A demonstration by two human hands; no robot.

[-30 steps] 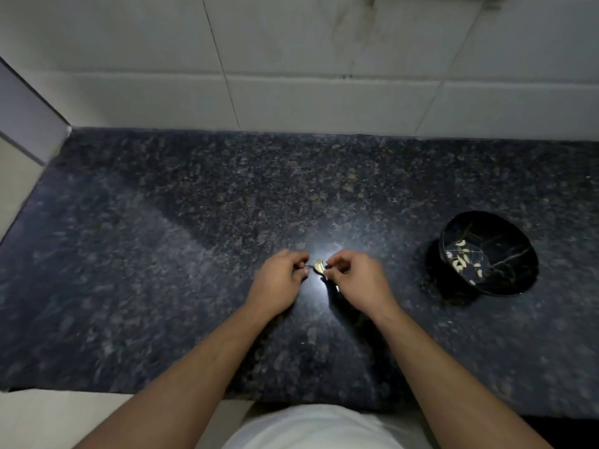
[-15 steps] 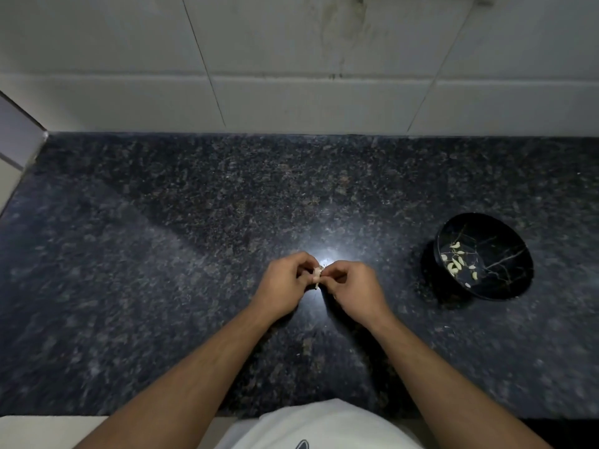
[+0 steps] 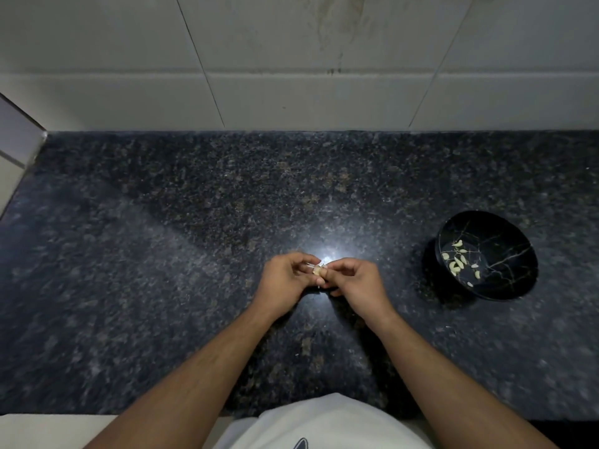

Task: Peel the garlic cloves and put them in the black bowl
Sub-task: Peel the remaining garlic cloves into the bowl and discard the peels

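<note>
A small pale garlic clove (image 3: 318, 271) is pinched between the fingertips of both hands, just above the middle of the dark granite counter. My left hand (image 3: 285, 283) holds it from the left with curled fingers, and a thin strip of skin sticks out above the thumb. From the right, my right hand (image 3: 355, 281) pinches the same clove. The black bowl (image 3: 505, 277) stands on the counter to the right, with several peeled cloves (image 3: 458, 262) lying inside it.
The speckled counter (image 3: 162, 254) runs to a white tiled wall (image 3: 291, 76) at the back. Its front edge lies near my white shirt (image 3: 321, 422). A bright light reflection shines on the stone just behind my hands.
My hands have stayed together at the same spot. The fingers have shifted on the clove, and a strip of skin now shows above my left thumb. The camera has tilted slightly.
</note>
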